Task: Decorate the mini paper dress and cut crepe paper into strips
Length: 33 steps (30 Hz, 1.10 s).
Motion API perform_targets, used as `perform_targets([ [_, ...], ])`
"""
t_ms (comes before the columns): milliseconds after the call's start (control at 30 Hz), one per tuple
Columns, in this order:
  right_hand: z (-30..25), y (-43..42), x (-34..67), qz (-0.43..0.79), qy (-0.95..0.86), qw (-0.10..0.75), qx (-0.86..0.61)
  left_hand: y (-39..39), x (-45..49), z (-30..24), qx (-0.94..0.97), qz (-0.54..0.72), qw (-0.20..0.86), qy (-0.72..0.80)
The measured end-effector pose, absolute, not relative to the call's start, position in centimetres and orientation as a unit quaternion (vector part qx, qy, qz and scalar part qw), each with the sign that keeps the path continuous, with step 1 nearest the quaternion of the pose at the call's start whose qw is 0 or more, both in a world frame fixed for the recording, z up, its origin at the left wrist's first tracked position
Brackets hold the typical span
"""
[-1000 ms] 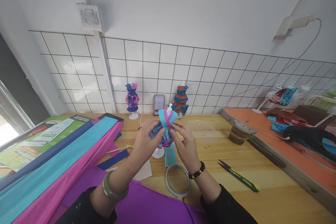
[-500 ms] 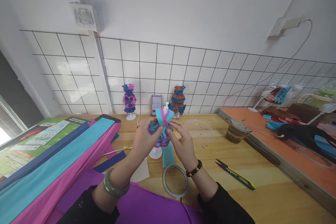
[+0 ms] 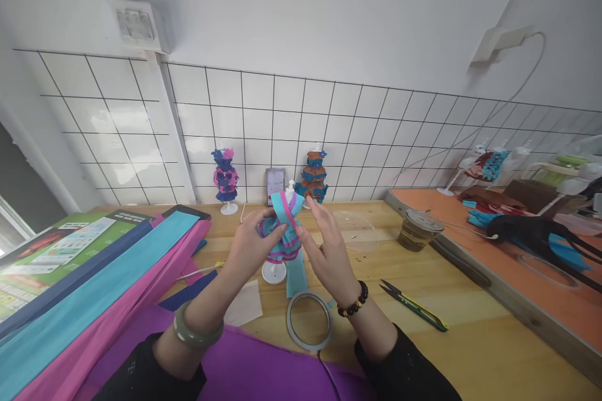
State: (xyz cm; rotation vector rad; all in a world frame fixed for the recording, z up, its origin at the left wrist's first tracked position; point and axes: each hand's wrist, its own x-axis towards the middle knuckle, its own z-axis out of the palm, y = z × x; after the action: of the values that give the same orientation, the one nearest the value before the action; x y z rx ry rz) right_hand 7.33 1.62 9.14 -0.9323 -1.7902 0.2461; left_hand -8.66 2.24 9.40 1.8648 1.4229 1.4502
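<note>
A small dress in turquoise with pink-purple trim sits on a white miniature mannequin, its bands crossing over the chest. My left hand grips the dress at its left side, thumb pressed on the waist. My right hand is beside the right side, fingers stretched and apart, the thumb close to the waist; whether it touches the cloth I cannot tell. Below them a turquoise strip lies on the table, next to a roll of tape.
Thread snips and a lidded cup stand at right. Two dressed mannequins and a phone are against the tiled wall. Folded fabric strips cover the left; purple sheet lies in front. An orange board borders the right.
My right hand has come away from the dress front, its fingers spreading outward. The left hand still holds the dress. The whole view has shifted slightly.
</note>
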Motion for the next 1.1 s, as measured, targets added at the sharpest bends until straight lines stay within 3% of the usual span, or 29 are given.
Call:
perform_targets([
  [200, 9.6, 1.3, 7.5, 0.091, -0.766, 0.497, -0.397, 2.1, -8.5, 9.6, 0.686, 0.508, 0.161, 0.495],
  [667, 9.2, 1.7, 7.6, 0.132, -0.723, 0.55, -0.396, 4.4, -12.0, 9.0, 0.59, 0.581, 0.253, 0.5],
  [1100, 8.1, 2.3, 7.3, 0.17, -0.733, 0.518, -0.405, 5.8, -12.8, 8.0, 0.591, 0.577, 0.189, 0.531],
])
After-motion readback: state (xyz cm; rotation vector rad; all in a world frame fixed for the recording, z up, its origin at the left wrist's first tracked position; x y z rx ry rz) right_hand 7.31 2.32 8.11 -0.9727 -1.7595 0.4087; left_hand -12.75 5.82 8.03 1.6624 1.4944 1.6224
